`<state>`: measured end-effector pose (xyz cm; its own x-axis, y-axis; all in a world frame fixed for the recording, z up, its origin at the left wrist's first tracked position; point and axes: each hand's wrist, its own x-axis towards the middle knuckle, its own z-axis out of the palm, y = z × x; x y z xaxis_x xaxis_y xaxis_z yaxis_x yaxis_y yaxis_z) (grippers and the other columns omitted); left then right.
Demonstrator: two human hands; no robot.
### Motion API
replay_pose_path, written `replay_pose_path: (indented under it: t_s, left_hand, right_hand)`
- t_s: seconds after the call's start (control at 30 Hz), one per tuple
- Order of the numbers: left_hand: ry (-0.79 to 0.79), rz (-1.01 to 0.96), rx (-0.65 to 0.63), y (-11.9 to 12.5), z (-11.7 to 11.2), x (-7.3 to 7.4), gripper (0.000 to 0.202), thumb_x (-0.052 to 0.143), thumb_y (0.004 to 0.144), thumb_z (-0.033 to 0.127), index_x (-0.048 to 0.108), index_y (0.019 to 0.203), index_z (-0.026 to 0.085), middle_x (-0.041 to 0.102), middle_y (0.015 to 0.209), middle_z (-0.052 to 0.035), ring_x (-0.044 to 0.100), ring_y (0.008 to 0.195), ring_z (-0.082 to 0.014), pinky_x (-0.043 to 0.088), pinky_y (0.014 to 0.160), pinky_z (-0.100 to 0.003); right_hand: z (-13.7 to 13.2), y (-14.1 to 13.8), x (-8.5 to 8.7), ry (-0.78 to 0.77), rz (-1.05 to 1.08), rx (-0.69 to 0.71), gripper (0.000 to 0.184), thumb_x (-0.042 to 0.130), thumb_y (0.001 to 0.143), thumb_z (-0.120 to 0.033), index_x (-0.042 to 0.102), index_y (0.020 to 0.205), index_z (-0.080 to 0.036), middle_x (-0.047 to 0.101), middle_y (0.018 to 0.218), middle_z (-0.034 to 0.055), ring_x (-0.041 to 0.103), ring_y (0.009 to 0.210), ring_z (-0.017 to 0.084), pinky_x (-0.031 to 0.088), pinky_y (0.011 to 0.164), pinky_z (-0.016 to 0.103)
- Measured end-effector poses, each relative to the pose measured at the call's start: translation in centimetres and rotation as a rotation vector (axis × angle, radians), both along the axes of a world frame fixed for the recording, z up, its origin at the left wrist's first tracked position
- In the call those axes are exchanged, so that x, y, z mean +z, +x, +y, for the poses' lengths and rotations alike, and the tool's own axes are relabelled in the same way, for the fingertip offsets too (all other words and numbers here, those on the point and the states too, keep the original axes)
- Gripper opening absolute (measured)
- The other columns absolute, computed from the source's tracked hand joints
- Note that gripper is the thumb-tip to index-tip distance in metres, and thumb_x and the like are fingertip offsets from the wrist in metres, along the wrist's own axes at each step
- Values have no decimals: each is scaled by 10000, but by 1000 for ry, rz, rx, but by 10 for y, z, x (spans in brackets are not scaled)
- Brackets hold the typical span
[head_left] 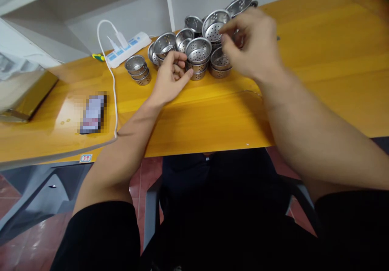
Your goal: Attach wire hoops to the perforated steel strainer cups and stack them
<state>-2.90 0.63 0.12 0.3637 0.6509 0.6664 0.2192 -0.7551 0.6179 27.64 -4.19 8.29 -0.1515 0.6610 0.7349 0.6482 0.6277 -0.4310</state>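
Perforated metal cups stand in stacks at the back of the table. My right hand [252, 39] is raised over the right-hand stacks. Its thumb and index finger close on the near right rim of a tilted metal cup [215, 24]; the other fingers are curled and partly hidden. My left hand [172, 78] has its thumb and loosely bent fingers apart, with nothing seen between them. Its fingertips are at the left side of a middle stack of cups [198, 56], seemingly touching it. Another stack [221, 62] stands just right of that one, below my right hand.
A small stack of cups [138, 70] stands at the left. Behind it lies a white power strip [129, 50], its white cable [114, 88] running to the table's front edge. A phone [93, 113] lies at left, near a cardboard box [26, 88]. More metal strainers [240, 5] lean at back right.
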Motion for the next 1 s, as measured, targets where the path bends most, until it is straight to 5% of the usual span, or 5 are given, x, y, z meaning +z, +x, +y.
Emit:
replay_pose_path:
  t_s: [0.17,0.33,0.73,0.87,1.0]
  left_hand:
    - [-74,109,1,0,-17,15,770,760,1106,1036,710,1204,273,643,968,-24,581,746,-174,516,703,-345]
    - [-88,152,-31,4,-33,29,760,767,1109,1020,675,996,275,601,831,0,491,685,-167,448,644,-337]
    - [223,96,222,-7,-46,68,772,634,1205,1004,592,875,307,580,719,10,506,642,-189,450,638,-432]
    - [520,-177,498,-57,-10,86,584,619,1232,974,676,1305,398,768,1112,11,633,836,-208,529,728,-486]
    - [595,-270,636,-146,65,57,592,559,1220,988,588,1435,437,770,1311,-49,710,1185,-320,513,948,-566]
  right_hand:
    - [-13,31,33,-27,145,15,318,785,1051,60,868,1033,-246,823,960,42,718,781,201,513,704,386]
    - [-33,81,59,-547,-322,-77,196,1046,1039,-103,945,1026,-270,841,849,-9,737,666,142,503,639,342]
    - [-21,111,15,-1059,-834,-363,367,1226,823,-65,895,830,-222,891,916,52,770,729,204,572,785,415]
    - [-24,103,18,-1037,-894,-281,288,1078,976,-24,883,884,-216,866,901,49,762,768,234,556,794,406]
    - [-26,99,19,-1024,-966,-221,123,916,1146,-123,898,1035,-173,869,986,79,758,837,236,529,809,377]
